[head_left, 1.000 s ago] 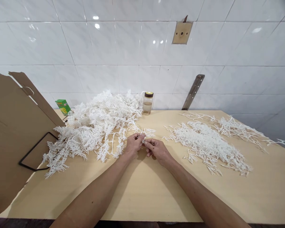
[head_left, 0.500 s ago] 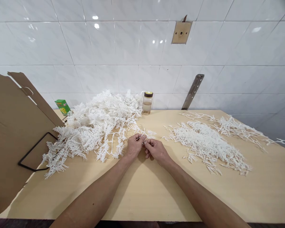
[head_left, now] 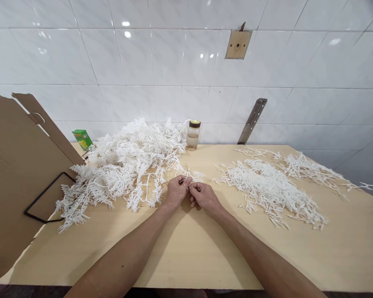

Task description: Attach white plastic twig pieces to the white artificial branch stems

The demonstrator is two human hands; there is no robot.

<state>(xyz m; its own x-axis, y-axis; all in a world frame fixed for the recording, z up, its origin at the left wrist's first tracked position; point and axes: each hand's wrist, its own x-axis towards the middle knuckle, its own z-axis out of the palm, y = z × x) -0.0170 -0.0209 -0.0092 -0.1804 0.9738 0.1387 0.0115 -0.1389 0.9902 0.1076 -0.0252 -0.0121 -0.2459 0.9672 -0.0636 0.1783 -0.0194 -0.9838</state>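
My left hand [head_left: 177, 191] pinches a white artificial plant sprig [head_left: 193, 174] between thumb and fingers at the middle of the table. Close beside it, my right hand [head_left: 203, 196] is closed too, its thumb and forefinger pressed on the same sprig near the left fingertips. The exact grip point is hidden by the fingers. Thin white twigs stick out beyond both hands. A large heap of white branching sprigs [head_left: 127, 157] lies to the left of my hands. On the right spreads a flatter pile of small white pieces [head_left: 270, 188].
Bare white stems [head_left: 317, 169] lie at the far right. A lidded jar of liquid [head_left: 193, 135] and a green box [head_left: 82, 140] stand near the tiled wall. Cardboard [head_left: 21, 178] with a black wire frame [head_left: 34, 203] borders the left side of the wooden table [head_left: 186, 256].
My hands stay almost in the same place, fingers together on the sprig. The whole view has shifted very slightly.
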